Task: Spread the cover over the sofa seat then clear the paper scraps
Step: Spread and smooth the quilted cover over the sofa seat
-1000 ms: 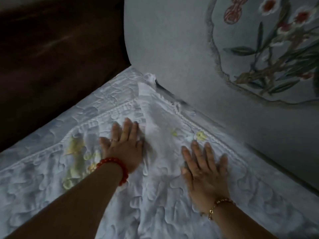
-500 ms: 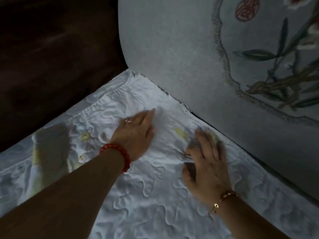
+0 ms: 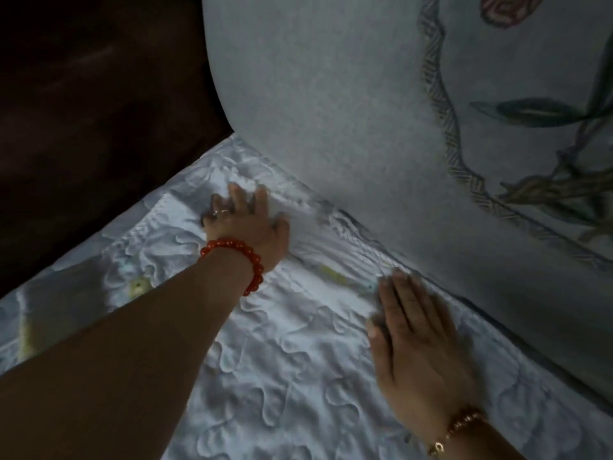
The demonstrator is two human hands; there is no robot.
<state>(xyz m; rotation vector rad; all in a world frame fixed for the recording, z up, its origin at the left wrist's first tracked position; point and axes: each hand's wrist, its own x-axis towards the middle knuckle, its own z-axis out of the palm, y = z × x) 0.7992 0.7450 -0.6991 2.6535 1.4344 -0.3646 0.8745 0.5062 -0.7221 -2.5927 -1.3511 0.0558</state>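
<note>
Both hands lie flat, gripping nothing: left hand (image 3: 247,220) and right hand (image 3: 418,346) press the cover (image 3: 285,366) on the seat beneath the backrest (image 3: 348,127). Best stroke outward, easing ripples into the crease.

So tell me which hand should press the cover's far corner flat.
Left hand: it likely suits best, resting on the cover at that corner; the right hand lies nearer, beside the backrest.

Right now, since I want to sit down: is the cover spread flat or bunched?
Spread. The white quilted cover lies flat on the seat up to the back cushion, with both hands pressing on it.
</note>
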